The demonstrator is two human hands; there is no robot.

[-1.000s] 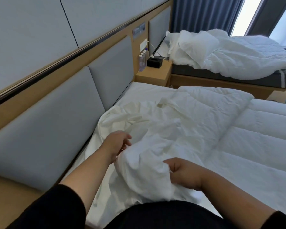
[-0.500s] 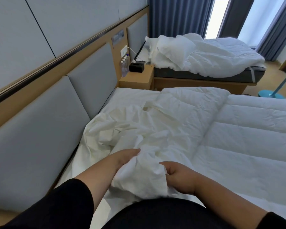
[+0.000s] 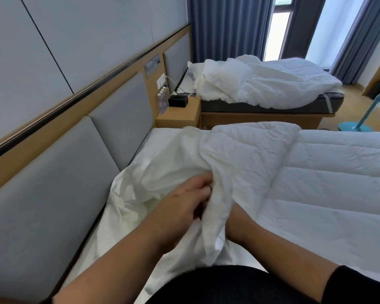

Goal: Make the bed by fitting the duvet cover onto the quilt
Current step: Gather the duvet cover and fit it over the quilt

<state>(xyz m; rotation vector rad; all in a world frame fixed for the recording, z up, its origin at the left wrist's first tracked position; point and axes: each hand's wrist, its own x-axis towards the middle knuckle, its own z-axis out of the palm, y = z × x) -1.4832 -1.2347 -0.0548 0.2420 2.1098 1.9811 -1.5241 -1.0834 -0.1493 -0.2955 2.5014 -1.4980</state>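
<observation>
Head view shows our left hand (image 3: 184,200) resting on the bunched duvet cover (image 3: 162,176) at the near left of the bed (image 3: 160,137), its grip curling into a fold. Our right hand (image 3: 237,220) is buried under that fabric, so we cannot tell its grip. The quilt (image 3: 316,172) spreads to the right, touching the cover.

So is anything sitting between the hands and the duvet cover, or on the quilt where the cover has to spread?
Nothing visible. The left hand is already on the bunched duvet cover, and the right hand is tucked under its fold, fingers hidden. The quilt carries only the cover's gathered end.
</observation>
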